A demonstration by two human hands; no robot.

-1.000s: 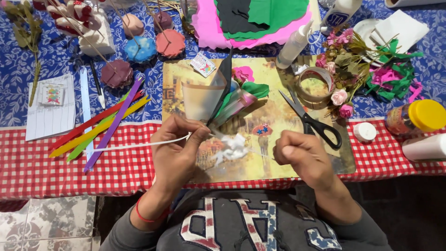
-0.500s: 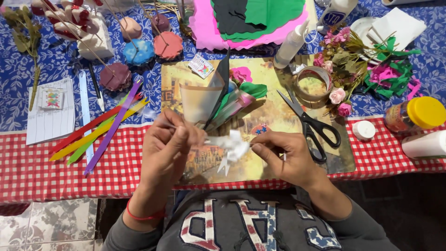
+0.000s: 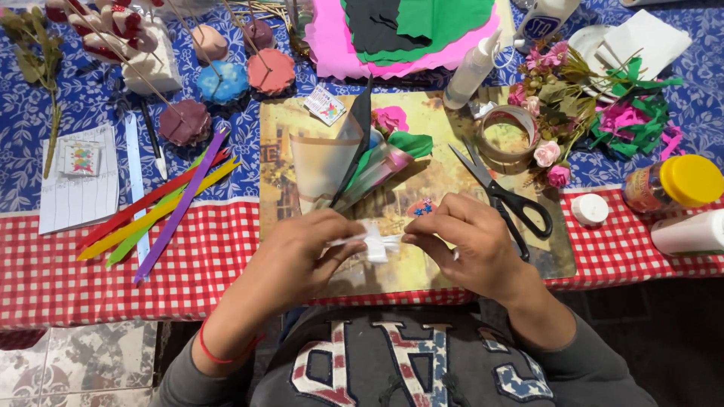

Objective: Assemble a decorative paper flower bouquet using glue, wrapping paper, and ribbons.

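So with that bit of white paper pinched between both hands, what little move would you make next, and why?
Probably keep twisting the white paper tighter: the left hand and right hand each pinch an end, and it looks crumpled and loose between the fingertips.

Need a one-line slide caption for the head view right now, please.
Left hand and right hand pinch a small white paper piece over a picture mat, scissors beside.

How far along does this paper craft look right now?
Done, it seems: a paper cone on the mat already holds pink and green pieces, and finished little flowers lie nearby. In hand: the left hand and right hand pinch a small white paper piece between them. Probably left: coloured strips, scissors and the glue bottle lie untouched.
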